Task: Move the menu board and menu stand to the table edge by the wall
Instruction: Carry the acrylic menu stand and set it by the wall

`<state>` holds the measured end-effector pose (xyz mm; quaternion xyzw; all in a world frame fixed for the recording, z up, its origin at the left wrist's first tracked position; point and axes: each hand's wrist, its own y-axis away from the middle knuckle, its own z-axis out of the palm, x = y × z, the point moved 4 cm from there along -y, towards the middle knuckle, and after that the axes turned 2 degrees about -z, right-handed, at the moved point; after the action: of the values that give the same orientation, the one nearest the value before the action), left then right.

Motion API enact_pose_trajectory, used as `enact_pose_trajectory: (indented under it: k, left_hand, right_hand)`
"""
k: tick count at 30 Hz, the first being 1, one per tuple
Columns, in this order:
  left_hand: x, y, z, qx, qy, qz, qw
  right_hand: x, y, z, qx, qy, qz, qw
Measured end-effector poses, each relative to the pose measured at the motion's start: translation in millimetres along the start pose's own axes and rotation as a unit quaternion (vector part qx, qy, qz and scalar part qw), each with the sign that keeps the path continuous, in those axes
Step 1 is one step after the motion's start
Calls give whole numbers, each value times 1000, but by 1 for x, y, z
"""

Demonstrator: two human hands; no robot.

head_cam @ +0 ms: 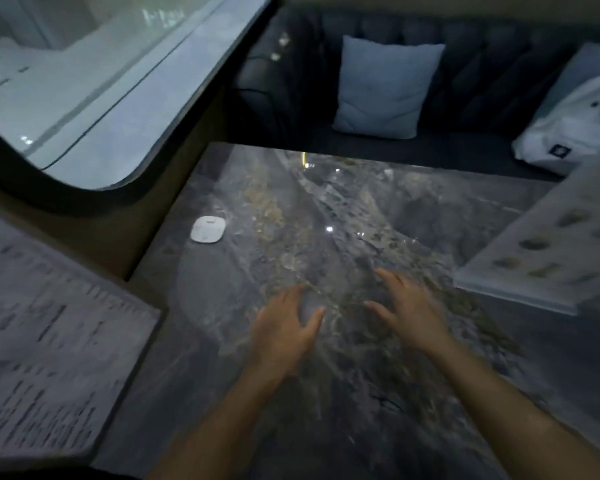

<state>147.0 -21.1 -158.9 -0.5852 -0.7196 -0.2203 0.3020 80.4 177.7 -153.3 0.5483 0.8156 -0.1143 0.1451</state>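
Both hands, left (284, 327) and right (407, 306), hover spread and empty over the marble table (326, 216) beside a dark sofa (471, 74).

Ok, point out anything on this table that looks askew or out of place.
The white menu board at the table's right side lies at a slant, one corner jutting past the edge. A small white pad sits alone near the wall. Nothing spilled; both hands hover empty.

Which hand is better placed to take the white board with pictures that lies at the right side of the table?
Probably the right hand. It hovers open over the marble table, nearest the picture board. The left hand, also empty, would have to cross over it.
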Motion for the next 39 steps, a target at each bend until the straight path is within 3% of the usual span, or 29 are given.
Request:
enact_pose_trajectory:
  k: [13,19,22,28,39]
  left_hand:
    - [118,-19,107,-88,6,106,991]
    - [163,-37,133,-94,17,108,989]
    - [185,-50,141,-87,7,104,991]
    - [215,-73,154,-90,23,91,991]
    - [238,-87,168,-114,36,97,988]
  right_hand:
    - [162,99,-78,101,-27,227,968]
    - [222,110,-109,161,-65,302,937]
    - [250,108,-126,221,-94,355,904]
    - [282,94,-145,312,-256,335,851]
    - [294,76,-140,308,-273,286,865]
